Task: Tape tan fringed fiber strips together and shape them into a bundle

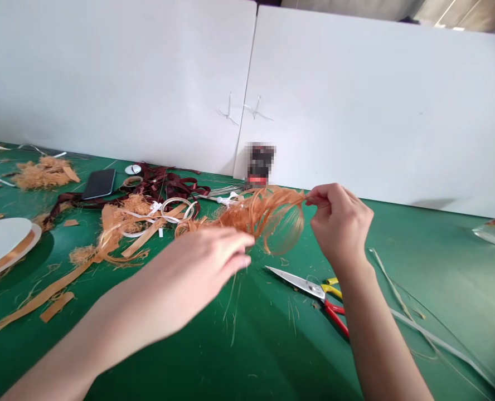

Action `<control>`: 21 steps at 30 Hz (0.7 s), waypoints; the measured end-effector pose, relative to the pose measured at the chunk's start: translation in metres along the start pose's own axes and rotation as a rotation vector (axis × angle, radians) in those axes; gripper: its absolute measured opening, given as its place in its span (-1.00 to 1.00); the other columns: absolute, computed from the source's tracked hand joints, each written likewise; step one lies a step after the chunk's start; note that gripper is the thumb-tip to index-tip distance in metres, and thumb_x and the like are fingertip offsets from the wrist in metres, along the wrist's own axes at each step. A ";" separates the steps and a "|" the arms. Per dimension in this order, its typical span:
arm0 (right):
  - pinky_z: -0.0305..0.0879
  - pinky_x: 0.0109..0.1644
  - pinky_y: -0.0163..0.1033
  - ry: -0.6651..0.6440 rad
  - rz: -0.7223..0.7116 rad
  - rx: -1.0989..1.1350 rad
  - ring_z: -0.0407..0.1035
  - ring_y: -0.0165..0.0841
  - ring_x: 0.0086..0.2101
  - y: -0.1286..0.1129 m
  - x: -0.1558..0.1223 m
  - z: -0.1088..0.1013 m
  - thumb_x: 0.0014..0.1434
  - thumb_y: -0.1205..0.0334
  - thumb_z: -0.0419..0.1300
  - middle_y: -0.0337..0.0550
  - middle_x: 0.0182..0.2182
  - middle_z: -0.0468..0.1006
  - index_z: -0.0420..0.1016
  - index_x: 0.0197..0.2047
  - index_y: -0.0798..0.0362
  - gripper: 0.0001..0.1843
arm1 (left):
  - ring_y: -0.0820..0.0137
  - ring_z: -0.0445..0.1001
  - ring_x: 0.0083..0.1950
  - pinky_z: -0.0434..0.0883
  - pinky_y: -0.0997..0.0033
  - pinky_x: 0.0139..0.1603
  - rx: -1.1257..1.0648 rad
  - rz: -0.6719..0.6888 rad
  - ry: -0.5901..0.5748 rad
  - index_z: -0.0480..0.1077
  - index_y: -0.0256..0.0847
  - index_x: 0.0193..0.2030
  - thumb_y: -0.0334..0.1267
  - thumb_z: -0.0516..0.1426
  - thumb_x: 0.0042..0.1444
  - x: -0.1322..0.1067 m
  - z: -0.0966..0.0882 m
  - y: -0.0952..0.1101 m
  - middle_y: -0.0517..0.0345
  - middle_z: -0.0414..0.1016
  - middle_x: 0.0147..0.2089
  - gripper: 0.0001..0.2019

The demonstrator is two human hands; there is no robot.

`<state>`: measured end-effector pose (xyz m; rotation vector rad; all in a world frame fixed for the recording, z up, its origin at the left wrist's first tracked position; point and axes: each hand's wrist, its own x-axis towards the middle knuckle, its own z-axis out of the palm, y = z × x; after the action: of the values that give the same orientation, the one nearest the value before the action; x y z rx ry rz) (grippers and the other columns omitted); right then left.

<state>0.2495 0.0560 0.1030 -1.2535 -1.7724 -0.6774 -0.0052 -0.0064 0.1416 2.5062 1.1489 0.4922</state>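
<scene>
Head view: right hand (339,223) pinching the end of a hank of orange raffia (264,217) above the green counter (418,245), left hand (201,273) open at its near side, hands apart; scissors (301,283) just below, tangled dark red ribbon (168,184) and a phone (99,184) far left.

A green-topped table (418,245) runs beneath the left hand (197,267) and right hand (339,223). Red-and-yellow-handled scissors (310,295) lie just below the right hand; a black phone (98,184), a white spool (3,248), dark red ribbon (168,184) and tufts of orange fibre (42,174) lie scattered leftward of the hands.
</scene>
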 end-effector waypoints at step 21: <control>0.24 -0.44 -0.39 -0.061 -0.208 0.134 0.38 -0.46 -0.51 -0.043 0.011 -0.027 -0.07 0.66 -0.07 -0.32 -0.54 0.51 0.31 -0.38 0.00 -0.63 | 0.32 0.51 -0.06 0.46 0.31 -0.06 0.102 -0.115 0.377 0.23 -0.23 0.20 -0.37 -0.01 0.29 0.021 0.004 -0.013 0.05 0.49 -0.01 -0.65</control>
<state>0.2162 0.0244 0.1274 -1.0192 -1.9832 -0.6306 0.0007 0.0175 0.1357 2.4794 1.4772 0.9244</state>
